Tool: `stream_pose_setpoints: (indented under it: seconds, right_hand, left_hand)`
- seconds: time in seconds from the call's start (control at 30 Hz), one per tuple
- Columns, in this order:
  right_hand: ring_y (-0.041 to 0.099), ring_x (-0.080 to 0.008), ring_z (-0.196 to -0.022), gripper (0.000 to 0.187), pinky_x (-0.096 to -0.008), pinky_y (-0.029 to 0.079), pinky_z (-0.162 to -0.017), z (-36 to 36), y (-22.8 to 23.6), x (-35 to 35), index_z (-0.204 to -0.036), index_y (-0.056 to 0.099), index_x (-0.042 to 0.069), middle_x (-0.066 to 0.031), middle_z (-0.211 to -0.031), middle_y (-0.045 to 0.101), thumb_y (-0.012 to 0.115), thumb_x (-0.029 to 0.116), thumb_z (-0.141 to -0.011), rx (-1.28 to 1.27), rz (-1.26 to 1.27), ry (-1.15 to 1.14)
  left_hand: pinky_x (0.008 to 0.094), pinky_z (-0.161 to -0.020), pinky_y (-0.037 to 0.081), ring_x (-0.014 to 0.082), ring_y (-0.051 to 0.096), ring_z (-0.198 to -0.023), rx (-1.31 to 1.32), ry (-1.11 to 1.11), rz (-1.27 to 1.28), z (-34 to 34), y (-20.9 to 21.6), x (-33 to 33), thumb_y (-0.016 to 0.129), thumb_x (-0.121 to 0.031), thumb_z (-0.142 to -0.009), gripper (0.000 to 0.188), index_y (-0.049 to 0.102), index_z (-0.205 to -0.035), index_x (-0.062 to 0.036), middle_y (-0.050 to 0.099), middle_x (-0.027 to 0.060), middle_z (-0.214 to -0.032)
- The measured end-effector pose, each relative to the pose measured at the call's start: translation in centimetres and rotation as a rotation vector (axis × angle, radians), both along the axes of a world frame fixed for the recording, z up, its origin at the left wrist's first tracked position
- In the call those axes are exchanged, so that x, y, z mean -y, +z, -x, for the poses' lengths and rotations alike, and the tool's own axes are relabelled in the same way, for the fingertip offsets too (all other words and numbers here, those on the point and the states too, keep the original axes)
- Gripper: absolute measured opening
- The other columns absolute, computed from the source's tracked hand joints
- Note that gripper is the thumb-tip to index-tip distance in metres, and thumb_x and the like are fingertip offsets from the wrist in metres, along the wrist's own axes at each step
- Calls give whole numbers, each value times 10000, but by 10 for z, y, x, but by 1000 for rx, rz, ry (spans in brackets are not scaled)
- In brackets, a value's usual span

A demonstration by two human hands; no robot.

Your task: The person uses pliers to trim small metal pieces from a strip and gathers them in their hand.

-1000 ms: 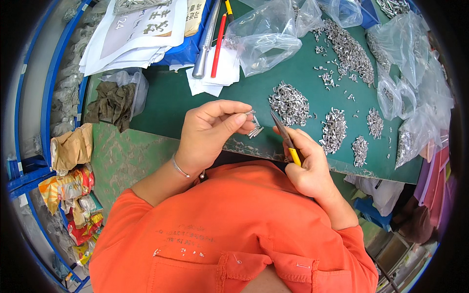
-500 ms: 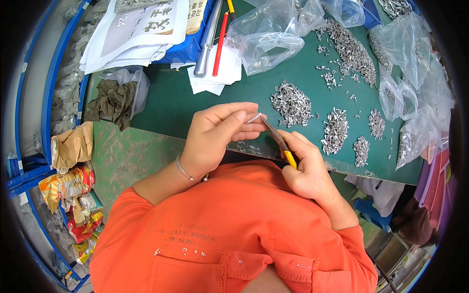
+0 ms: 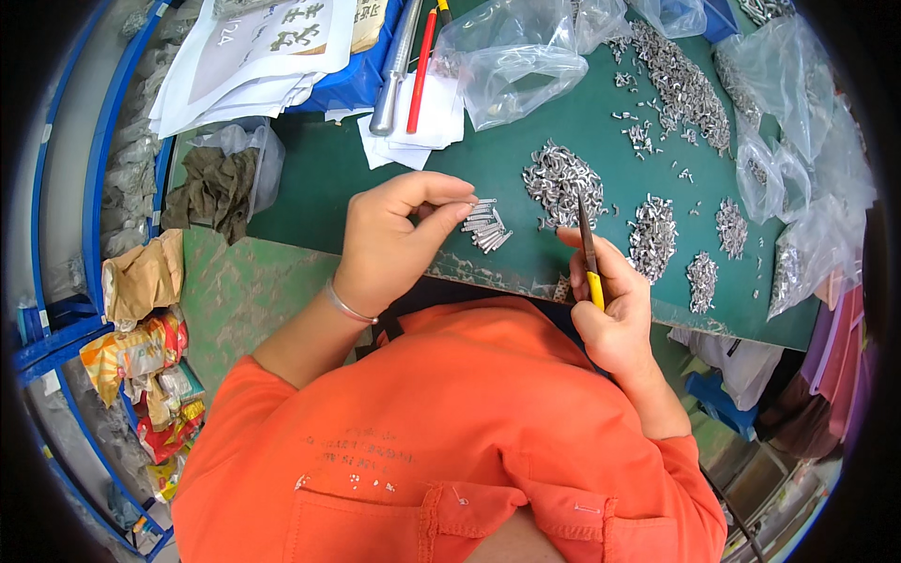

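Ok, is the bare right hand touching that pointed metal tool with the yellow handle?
Touching: the head view shows the right hand gripping the pointed metal tool by its yellow handle.

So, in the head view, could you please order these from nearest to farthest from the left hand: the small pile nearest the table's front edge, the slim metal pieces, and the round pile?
From the left hand:
1. Slim metal pieces, just to its right
2. Round pile, right of those pieces
3. Small pile, farther right

Two hands [image 3: 399, 230] [image 3: 617, 291], one yellow-handled tool [image 3: 595, 287], one red stick [image 3: 421, 80], one bracelet [image 3: 346, 307], four metal heaps [image 3: 556, 180] near the right hand.
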State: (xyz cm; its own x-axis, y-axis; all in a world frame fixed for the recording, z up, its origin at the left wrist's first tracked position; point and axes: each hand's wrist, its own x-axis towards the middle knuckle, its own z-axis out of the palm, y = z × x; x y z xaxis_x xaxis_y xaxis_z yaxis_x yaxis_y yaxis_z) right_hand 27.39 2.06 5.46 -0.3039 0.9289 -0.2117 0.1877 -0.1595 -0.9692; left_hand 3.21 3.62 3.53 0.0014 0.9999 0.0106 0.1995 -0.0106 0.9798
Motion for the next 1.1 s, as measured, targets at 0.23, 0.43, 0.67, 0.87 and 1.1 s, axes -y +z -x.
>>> stream_pose_setpoints:
  seconds: [0.23,0.43,0.67,0.87,1.1]
  right_hand:
    - [466,-118,-736,654,-225,413,-665,0,-1,0,-1239,580,-22,-45,-861,487,417,-115,-613,19,1,-9]
    - [464,-120,-728,648,-227,413,-663,1,-1,-1,-1232,581,-28,-46,-854,485,416,-111,-611,13,15,-14]
    - [462,-123,-720,637,-228,412,-662,1,-2,-2,-1224,583,-29,-45,-843,482,416,-104,-614,26,-2,-10]
    - [462,-127,-719,637,-231,410,-660,1,-4,-3,-1224,586,-21,-47,-848,483,415,-104,-616,40,-37,3]
    - [461,-129,-719,633,-234,410,-660,2,-3,-3,-1220,588,-14,-47,-838,478,416,-101,-617,35,-24,5]
  left_hand:
    - [231,-731,525,105,674,-833,-230,-26,-102,-7,4,-1,667,25,-863,137,701,-995,18,726,84,-948]
    - [236,-744,518,121,676,-873,-154,-35,-28,-3,9,-2,608,-4,-921,145,697,-1035,9,727,87,-981]
    - [226,-753,503,113,651,-861,-177,-25,-62,3,9,-4,550,6,-952,164,680,-1052,13,708,77,-1001]
    - [281,-767,490,179,614,-879,-442,-135,-132,0,17,-7,723,-100,-826,316,634,-1108,12,624,89,-1004]
    - [362,-737,493,284,592,-845,-680,-257,-273,-10,9,-5,820,-182,-704,498,607,-1119,-7,552,119,-1007]
